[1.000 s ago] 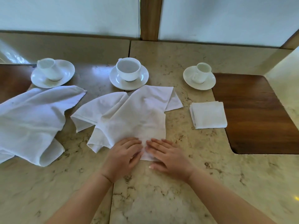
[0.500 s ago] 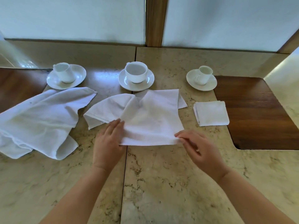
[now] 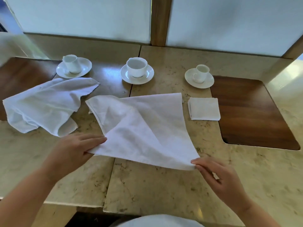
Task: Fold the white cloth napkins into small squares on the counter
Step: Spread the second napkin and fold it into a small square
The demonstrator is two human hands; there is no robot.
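A white cloth napkin (image 3: pixel 144 126) lies half spread in the middle of the marble counter (image 3: pixel 147 185), its near edge lifted. My left hand (image 3: pixel 73 151) pinches the near left corner. My right hand (image 3: pixel 219 179) pinches the near right corner between thumb and fingers. A second napkin (image 3: pixel 44 107) lies crumpled to the left. A napkin folded into a small square (image 3: pixel 204 108) rests to the right, beside the wooden inlay.
Three white cups on saucers stand along the back: left (image 3: pixel 73 67), middle (image 3: pixel 137 70), right (image 3: pixel 199 76). A dark wooden inlay (image 3: pixel 250 112) sits at the right, another (image 3: pixel 21 71) at the far left. The counter's near edge is just below my forearms.
My hands moved apart from the napkin's middle to its near corners and pulled it toward me, lifting and spreading it. The camera moved closer.
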